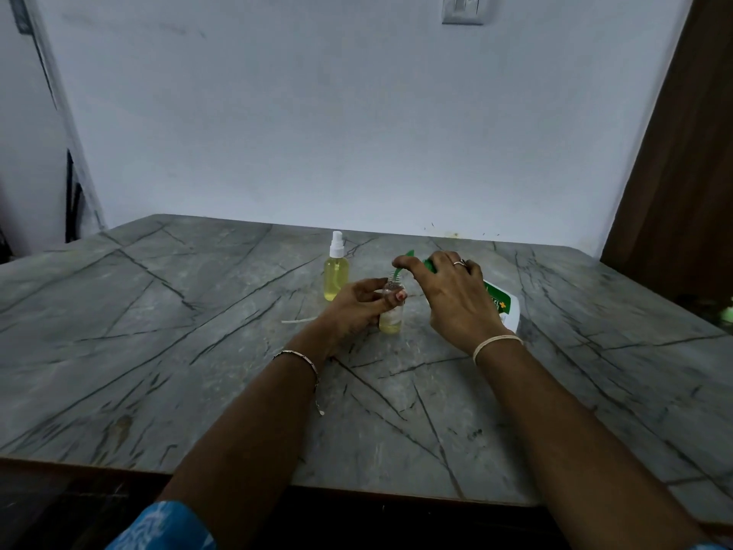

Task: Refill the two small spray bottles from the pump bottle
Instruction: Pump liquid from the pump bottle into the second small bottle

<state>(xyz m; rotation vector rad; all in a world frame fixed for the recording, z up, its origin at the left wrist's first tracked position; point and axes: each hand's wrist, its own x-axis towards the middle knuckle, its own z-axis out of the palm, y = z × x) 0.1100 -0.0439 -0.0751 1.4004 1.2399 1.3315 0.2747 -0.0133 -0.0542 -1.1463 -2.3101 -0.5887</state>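
A small clear spray bottle [392, 317] stands uncapped on the marble table, with a little yellow liquid at its bottom. My left hand [357, 307] grips its side. My right hand [452, 299] curls over the green pump head [404, 259] of the white pump bottle [505, 307], whose spout points down at the open neck. Most of the pump bottle is hidden behind my right hand. A second small spray bottle [336, 271], full of yellow liquid and capped with a white sprayer, stands just behind and to the left.
A thin white dip tube [297, 320] lies on the grey marble table [198, 331] left of my left hand. A white wall runs along the table's back edge. Dark wooden panelling [682, 172] rises at the right.
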